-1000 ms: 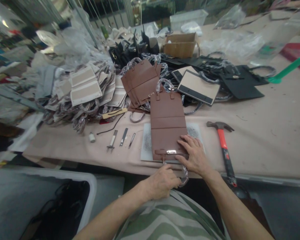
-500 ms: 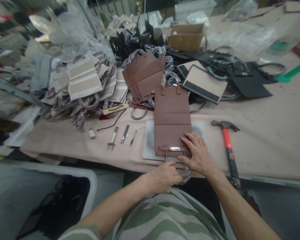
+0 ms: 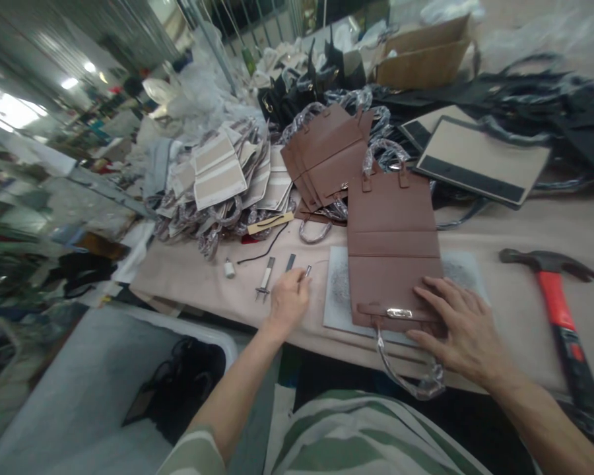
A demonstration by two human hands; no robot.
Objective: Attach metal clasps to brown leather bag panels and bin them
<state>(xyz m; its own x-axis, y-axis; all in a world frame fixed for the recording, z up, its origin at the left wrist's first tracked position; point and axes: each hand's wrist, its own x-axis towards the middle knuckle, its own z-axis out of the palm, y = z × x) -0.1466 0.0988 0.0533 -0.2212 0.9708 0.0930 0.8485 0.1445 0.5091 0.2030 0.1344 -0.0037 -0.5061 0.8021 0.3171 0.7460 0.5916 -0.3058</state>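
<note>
A brown leather bag (image 3: 393, 247) lies flat on a grey pad (image 3: 337, 295) at the table's front edge, its metal clasp (image 3: 398, 313) near me and its plastic-wrapped handle (image 3: 410, 379) hanging over the edge. My right hand (image 3: 462, 330) rests flat on the bag's near right corner, beside the clasp. My left hand (image 3: 288, 302) is out to the left, fingers on the small metal hand tools (image 3: 276, 274) lying on the table; whether it grips one I cannot tell.
A red-handled hammer (image 3: 557, 303) lies right of the bag. Behind are stacks of brown bags (image 3: 327, 155), beige-striped bags (image 3: 218, 175) and black bags (image 3: 480, 161), and a cardboard box (image 3: 423, 56). A grey bin (image 3: 109, 389) stands below the table at left.
My left hand let go of the bag's handle and moved left to the small tools. The view swung left. My right hand stayed on the bag.
</note>
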